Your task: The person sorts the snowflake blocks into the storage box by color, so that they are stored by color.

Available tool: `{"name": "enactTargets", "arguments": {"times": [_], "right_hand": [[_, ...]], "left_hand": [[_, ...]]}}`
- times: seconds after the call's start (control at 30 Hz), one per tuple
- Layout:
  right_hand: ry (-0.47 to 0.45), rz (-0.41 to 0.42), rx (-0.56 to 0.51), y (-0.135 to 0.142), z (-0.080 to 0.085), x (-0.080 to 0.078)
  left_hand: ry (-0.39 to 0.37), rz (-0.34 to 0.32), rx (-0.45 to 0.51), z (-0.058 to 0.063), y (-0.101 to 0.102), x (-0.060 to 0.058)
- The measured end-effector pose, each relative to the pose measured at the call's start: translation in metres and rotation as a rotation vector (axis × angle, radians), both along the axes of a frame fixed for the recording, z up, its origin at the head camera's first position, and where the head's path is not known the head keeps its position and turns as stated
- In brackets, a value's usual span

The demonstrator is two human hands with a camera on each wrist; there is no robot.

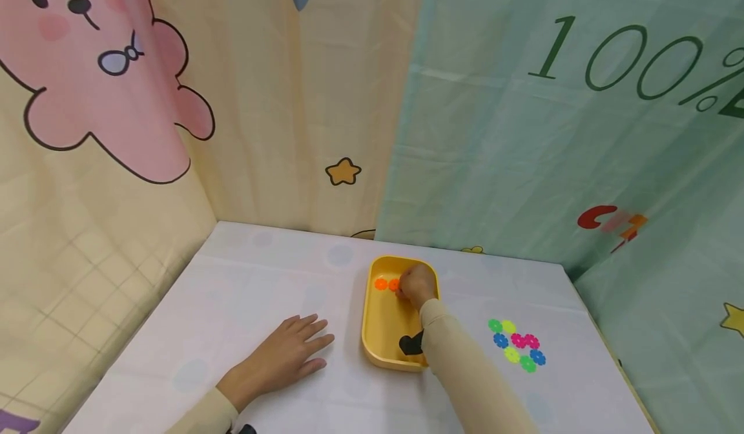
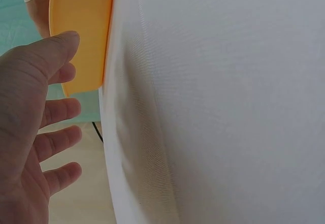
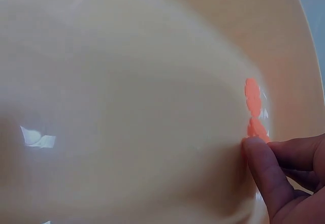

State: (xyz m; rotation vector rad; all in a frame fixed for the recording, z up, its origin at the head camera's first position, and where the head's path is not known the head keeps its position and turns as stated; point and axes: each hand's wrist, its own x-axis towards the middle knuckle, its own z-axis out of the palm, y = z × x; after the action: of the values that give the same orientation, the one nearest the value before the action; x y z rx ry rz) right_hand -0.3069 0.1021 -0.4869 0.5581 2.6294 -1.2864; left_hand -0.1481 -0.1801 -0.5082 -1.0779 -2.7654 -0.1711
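Observation:
My right hand (image 1: 420, 284) reaches into the far end of a yellow tray (image 1: 372, 330). In the right wrist view, thumb and forefinger (image 3: 264, 165) pinch an orange flower-shaped disc (image 3: 258, 129), mostly covered by the fingertips. Beside it on the tray floor lies another orange disc (image 1: 380, 283), close to the far wall. To the left of the tray, my left hand (image 1: 285, 356) is spread palm down over the white tabletop, holding nothing. The left wrist view shows its fingers (image 2: 61, 109) apart and relaxed, with the tray beyond them.
Right of the tray, several flower-shaped discs (image 1: 518, 340) in green, yellow, blue and pink lie in a group on the white cloth (image 1: 232, 292). Printed curtains (image 1: 290, 98) hang behind the table and at both sides. A black strap piece (image 1: 411, 343) shows at my right wrist.

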Motion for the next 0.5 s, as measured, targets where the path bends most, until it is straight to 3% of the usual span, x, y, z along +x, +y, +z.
{"name": "enactTargets", "arguments": {"times": [0.27,0.5], "right_hand": [[0.005,0.068,0.087,-0.0006,0.0005,0.0006],[0.023,0.115,0.099,0.0005,0.0025,0.0011]], "left_hand": [[-0.003,0.0,-0.004,0.0009,0.0007,-0.001],[-0.004,0.006,-0.003,0.0013,0.0005,-0.0006]]}}
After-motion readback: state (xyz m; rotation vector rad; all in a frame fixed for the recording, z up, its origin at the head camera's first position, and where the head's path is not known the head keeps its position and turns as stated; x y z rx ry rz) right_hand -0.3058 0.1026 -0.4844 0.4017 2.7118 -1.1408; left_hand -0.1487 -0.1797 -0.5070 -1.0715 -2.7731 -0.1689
